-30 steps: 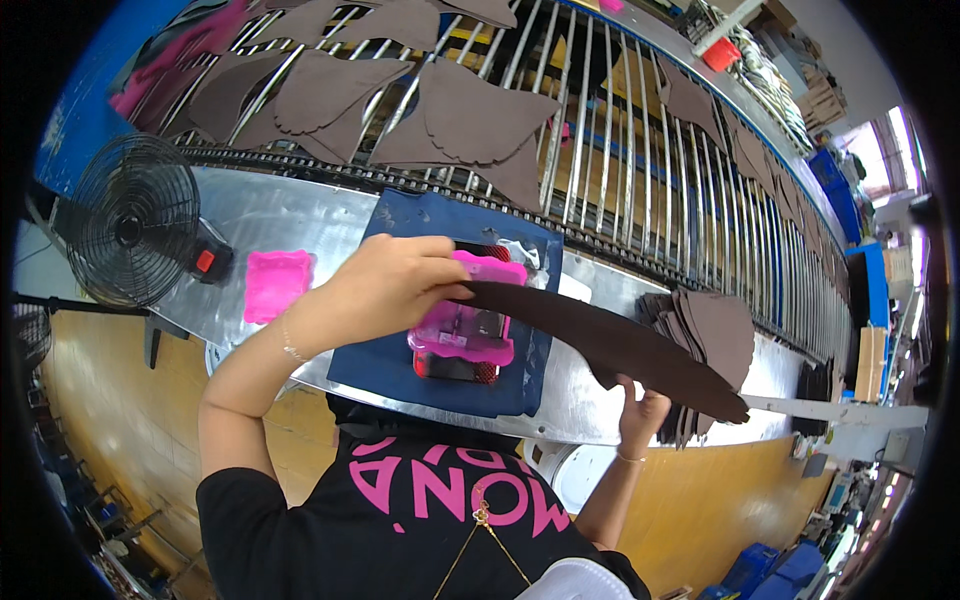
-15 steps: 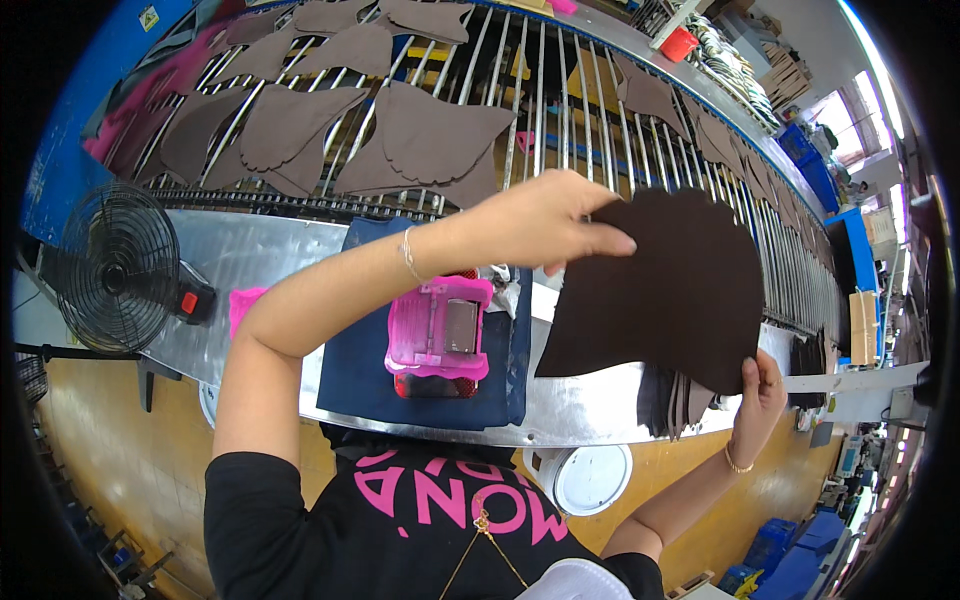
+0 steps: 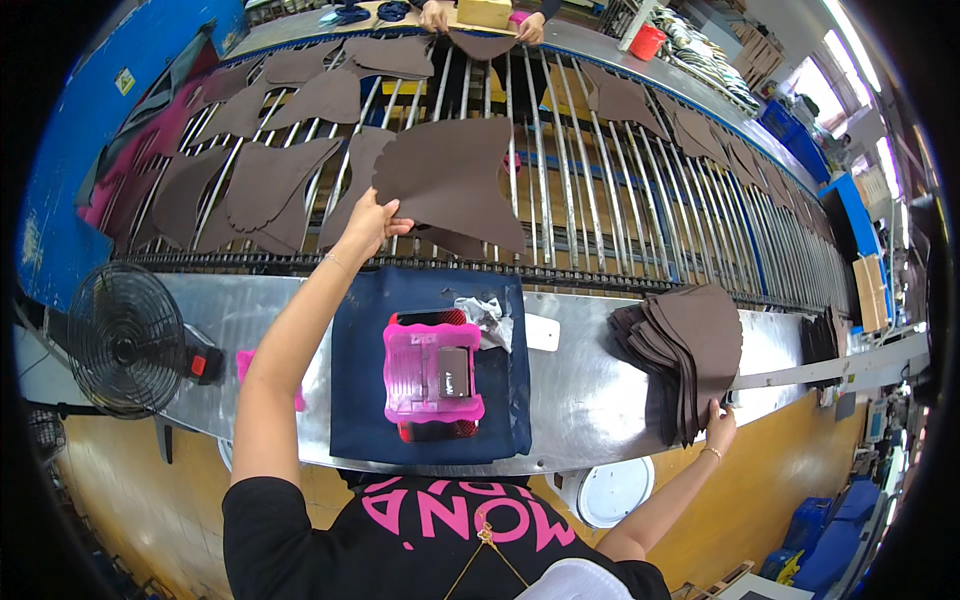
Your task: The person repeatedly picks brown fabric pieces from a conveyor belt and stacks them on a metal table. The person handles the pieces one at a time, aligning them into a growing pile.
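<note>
My left hand [image 3: 375, 222] reaches out to the metal rod conveyor, its fingers closed on the scalloped edge of a flat brown leather-like piece [image 3: 455, 170]. That piece lies over another brown piece on the rods. At the right of the metal table, my right hand [image 3: 720, 428] has its fingertips closed at the lower edge of a fanned stack of the same brown pieces [image 3: 705, 340]. Between my arms, a pink plastic device with a roller [image 3: 425, 370] stands on a dark blue cloth [image 3: 360, 420]. A crumpled whitish scrap [image 3: 488, 325] lies beside it.
A black fan [image 3: 125, 340] stands at the left. More brown pieces [image 3: 275, 185] lie across the conveyor rods [image 3: 560, 190]. On the far side, another person's hands [image 3: 530, 28] hold a brown piece [image 3: 483, 44]. A white bar [image 3: 830, 362] juts in from the right.
The brown piece has gone from in front of me to the conveyor in my left hand. My right hand has let go of it and moved down to the stack. Another person's hands have appeared.
</note>
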A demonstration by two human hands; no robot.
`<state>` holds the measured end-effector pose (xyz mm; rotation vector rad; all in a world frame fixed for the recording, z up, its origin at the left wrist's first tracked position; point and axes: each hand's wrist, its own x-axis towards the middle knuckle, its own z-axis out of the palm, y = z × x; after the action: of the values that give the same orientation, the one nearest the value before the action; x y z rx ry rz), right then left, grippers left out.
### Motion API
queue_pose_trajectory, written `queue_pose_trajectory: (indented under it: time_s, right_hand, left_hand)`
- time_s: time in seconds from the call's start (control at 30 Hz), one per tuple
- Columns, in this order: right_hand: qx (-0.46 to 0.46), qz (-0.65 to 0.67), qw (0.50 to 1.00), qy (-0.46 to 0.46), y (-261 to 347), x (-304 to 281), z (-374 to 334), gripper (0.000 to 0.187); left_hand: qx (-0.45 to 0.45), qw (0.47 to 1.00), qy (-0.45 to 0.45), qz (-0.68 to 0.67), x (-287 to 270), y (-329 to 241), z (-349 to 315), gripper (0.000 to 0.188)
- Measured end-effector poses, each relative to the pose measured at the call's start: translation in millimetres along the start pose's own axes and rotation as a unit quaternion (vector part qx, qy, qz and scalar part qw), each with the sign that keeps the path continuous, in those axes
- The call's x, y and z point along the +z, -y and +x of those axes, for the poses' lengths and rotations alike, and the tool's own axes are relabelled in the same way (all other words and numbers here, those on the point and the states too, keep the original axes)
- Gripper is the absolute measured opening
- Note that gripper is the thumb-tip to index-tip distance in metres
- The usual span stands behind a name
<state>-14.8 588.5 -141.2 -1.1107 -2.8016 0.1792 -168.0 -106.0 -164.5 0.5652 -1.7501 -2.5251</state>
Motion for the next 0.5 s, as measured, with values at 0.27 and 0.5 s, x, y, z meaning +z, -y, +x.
queue_pose_trajectory:
  time_s: [0.27, 0.5]
  right_hand:
    - [-0.016, -0.048, 0.993, -0.108, 23.6, 7.2, -24.7, 0.037]
    - [-0.004, -0.018, 0.994, -0.112, 45.9, -5.2, -43.8, 0.033]
  left_hand:
    - [-0.05, 0.997, -0.006, 0.05, -20.2, 14.7, 26.7, 0.048]
    - [0.004, 0.985, -0.056, 0.161, -21.6, 0.0, 20.1, 0.079]
